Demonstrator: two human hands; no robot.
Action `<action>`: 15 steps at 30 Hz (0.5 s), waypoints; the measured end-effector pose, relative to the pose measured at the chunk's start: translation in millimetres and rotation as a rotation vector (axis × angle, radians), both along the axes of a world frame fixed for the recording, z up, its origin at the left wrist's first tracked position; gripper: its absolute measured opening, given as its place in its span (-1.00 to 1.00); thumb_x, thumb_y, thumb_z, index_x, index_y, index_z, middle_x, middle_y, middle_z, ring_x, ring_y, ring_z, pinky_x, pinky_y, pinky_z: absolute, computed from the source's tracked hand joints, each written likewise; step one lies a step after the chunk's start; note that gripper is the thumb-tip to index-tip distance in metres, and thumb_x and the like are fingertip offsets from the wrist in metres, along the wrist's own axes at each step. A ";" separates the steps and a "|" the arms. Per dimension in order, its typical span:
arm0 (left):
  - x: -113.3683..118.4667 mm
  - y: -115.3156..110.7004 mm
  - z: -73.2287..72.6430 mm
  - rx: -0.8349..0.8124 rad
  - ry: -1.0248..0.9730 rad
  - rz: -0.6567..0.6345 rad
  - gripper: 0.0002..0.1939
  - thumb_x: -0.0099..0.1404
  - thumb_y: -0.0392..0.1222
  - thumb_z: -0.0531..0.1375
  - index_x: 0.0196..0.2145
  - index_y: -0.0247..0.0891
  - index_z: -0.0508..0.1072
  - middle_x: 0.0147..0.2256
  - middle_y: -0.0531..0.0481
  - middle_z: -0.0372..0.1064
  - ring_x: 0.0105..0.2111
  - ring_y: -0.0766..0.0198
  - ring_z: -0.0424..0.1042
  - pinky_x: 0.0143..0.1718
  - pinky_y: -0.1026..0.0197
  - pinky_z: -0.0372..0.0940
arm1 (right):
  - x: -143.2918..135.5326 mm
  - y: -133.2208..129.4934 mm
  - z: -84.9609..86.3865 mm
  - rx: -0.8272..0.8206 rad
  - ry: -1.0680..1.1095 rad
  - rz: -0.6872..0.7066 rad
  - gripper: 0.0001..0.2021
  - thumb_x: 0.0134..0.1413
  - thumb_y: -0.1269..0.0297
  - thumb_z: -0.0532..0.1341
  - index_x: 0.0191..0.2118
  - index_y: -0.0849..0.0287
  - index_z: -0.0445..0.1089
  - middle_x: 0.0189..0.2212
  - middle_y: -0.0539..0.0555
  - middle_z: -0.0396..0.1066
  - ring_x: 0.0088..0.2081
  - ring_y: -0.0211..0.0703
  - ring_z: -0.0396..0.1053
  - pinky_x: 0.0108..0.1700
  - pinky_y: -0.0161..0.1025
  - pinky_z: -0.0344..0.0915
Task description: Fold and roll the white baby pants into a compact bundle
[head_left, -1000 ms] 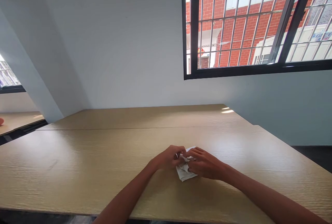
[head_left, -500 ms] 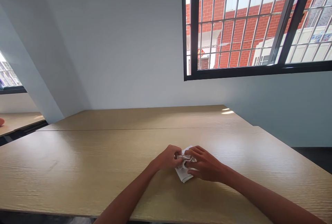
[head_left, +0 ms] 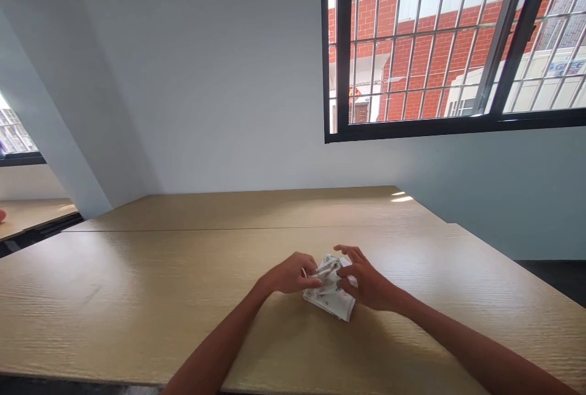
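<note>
And the white cloth [head_left: 336, 300] has turned on the table [head_left: 160, 297], its lower corner swinging rightward, more of its print showing! The right hand [head_left: 373, 285] has opened, fingers spread wide, some at the cloth; the left [head_left: 289, 274] is narrow at the opposite edge, pinch unclear. Beyond the window [head_left: 412, 132], blurred blue lettering [head_left: 566, 68], perhaps "G…EE"; no writing readable on the cloth.

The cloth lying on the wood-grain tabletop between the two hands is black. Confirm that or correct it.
Not right: the head view shows the cloth as white with small printed marks, not black. The rest stands: it lies on the wood-grain tabletop, between the left hand and the right hand.
</note>
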State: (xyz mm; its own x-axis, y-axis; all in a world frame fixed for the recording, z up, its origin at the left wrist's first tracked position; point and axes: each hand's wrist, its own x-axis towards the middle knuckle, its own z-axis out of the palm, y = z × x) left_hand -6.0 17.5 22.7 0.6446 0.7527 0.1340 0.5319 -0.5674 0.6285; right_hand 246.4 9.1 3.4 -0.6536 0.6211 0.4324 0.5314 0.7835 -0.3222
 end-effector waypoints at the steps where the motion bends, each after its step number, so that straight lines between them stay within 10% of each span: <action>1: -9.7 5.3 8.1 0.030 0.049 0.019 -0.69 0.18 0.00 0.24 -0.46 -0.35 0.50 -0.36 -0.02 0.39 -0.44 0.35 0.30 -0.45 0.36 0.16 | 5.0 7.8 5.6 -0.006 0.009 -0.004 -0.84 0.19 0.29 0.15 -0.35 0.12 0.47 0.19 0.14 0.06 0.20 0.10 0.02 0.02 -0.02 0.25; 8: -52.4 41.0 117.2 0.249 0.345 0.227 -0.62 0.23 -0.01 0.19 -0.05 -0.23 0.42 -0.25 -0.05 0.45 -0.39 0.26 0.41 -0.40 0.31 0.22 | 25.9 71.1 121.3 0.174 -0.166 -0.020 -0.65 0.29 0.08 0.01 -0.28 0.17 0.45 -0.22 0.14 0.42 -0.21 -0.10 0.38 -0.15 -0.14 0.32; 15: -41.8 31.7 250.0 0.831 0.659 0.688 -0.40 0.32 -0.22 0.07 0.27 -0.01 0.01 -0.23 0.06 0.40 -0.21 0.17 0.39 -0.12 0.13 0.21 | 16.0 75.8 258.4 0.719 -0.178 -0.464 -0.60 0.26 0.06 -0.01 0.03 0.14 0.37 -0.15 0.16 0.43 -0.12 0.10 0.35 -0.05 0.14 0.16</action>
